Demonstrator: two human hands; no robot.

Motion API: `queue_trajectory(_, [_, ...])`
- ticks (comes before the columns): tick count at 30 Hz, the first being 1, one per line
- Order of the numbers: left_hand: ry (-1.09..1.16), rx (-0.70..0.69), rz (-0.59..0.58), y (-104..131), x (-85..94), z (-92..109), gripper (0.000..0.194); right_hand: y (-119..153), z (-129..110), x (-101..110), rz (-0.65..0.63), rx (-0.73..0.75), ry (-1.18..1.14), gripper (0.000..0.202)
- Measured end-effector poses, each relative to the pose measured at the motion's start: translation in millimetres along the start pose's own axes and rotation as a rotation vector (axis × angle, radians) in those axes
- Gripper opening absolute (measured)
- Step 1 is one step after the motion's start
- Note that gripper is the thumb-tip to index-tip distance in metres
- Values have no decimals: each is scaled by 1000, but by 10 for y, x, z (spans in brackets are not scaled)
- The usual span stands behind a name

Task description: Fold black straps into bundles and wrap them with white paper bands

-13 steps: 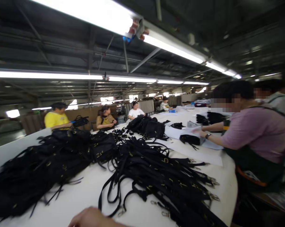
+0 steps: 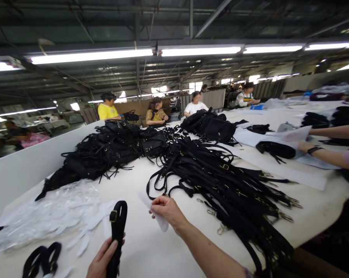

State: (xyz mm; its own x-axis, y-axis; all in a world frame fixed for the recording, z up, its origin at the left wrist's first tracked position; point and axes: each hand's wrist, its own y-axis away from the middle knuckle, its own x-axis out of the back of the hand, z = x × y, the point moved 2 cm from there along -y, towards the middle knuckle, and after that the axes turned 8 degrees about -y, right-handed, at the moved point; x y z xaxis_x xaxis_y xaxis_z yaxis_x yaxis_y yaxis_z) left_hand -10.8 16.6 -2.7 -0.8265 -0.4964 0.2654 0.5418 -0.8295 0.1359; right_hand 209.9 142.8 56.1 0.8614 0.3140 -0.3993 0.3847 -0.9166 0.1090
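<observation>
- Fluorescent tubes run across a dark workshop ceiling, and below them a long white worktop (image 2: 151, 247) stretches away from the camera.
- Left hand (image 2: 102, 259) is closed around a black strap (image 2: 117, 231), holding it upright above the near edge of the worktop; a brass buckle (image 2: 113, 216) sits near the strap's top end.
- Right hand (image 2: 166, 209) is pinched shut on a small white paper strip (image 2: 159, 220), just right of the strap and not touching it.
- More white paper strips (image 2: 84, 227) lie scattered left of the strap, next to crumpled clear plastic bags (image 2: 47, 212).
- Two looped black straps (image 2: 41, 260) rest at the near left corner.
- A big pile of black straps with brass clips (image 2: 229, 185) fans out just beyond the right hand.
- Further back, black bags (image 2: 105, 154) are heaped on the left half of the worktop.
- On the right, a co-worker's hand (image 2: 303, 146) with a wristwatch rests on white sheets beside a black pouch (image 2: 275, 149).
- Other people sit along the far edge, one in a yellow shirt (image 2: 106, 112).
- No brand, label or lettering is readable anywhere; the hardware is too small to tell.
</observation>
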Motion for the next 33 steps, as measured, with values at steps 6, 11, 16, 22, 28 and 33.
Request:
queue_trajectory(6, [249, 173, -122, 138, -229, 215, 70, 33, 136, 154, -127, 277, 308, 7])
queue_trajectory(11, [222, 197, -116, 162, -192, 146, 68, 49, 246, 539, -320, 411, 876, 26])
queue_trajectory(16, [203, 265, -121, 113, -176, -49, 69, 80, 166, 840, 9, 214, 1237, 22])
queue_trajectory(22, [370, 337, -149, 151, -290, 45, 53, 18, 525, 382, -70, 225, 1491, 36])
queue_trajectory(28, [515, 362, -104, 239, -277, 166, 42, -113, 825, 11, -299, 246, 1489, 18])
queue_trajectory(33, [466, 371, -135, 222, -229, 66, 50, -129, 811, -25, -349, 223, 1478, 23])
